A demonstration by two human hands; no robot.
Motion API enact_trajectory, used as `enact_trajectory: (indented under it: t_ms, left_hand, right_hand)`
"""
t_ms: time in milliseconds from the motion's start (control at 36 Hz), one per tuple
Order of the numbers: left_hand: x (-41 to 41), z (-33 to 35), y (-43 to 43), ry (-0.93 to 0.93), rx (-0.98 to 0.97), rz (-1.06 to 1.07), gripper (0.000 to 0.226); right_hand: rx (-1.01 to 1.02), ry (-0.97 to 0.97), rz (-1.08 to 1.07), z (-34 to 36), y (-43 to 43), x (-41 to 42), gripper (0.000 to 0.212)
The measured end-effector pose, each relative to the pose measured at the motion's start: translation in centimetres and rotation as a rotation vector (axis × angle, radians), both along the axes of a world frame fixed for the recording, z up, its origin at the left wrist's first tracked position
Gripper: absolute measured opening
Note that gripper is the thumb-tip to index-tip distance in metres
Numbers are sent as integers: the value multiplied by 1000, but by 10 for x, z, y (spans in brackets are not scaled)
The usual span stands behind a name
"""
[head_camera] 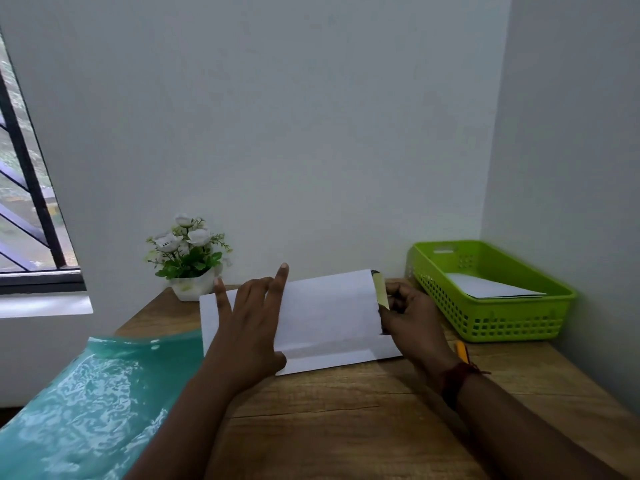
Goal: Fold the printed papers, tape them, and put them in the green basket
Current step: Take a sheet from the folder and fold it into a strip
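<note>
White paper [329,313], left hand [249,327] pressing, tape [381,289] pinched

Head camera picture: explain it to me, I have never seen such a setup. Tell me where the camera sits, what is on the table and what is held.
No machine here: a person wears one camera on the head, looking forward and down at their own hands. The left hand presses flat on a folded paper on the table. The right hand pinches a strip of tape at the paper's right edge. At right stands a green basket with papers already inside. A flower pot stands at the back, a teal sheet at left.
</note>
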State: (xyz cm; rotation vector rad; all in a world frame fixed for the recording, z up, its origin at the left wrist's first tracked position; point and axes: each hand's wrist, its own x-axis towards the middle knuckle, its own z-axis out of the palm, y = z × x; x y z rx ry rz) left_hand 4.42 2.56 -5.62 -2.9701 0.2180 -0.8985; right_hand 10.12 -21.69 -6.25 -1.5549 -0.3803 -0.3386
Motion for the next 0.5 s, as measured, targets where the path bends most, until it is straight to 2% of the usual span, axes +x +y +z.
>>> enact_trajectory:
  t_ms: [139,250,500]
  left_hand:
    - [5,-4,13,48,-21,26,144]
    - [6,-7,20,62,-50,23,139]
    - [6,-10,5,65,-55,-40,142]
  right_hand:
    - [4,82,-40,-2,-7,10,21]
    - [15,163,7,-4,-10,13,22]
    - [39,206,76,-10,-4,7,25]
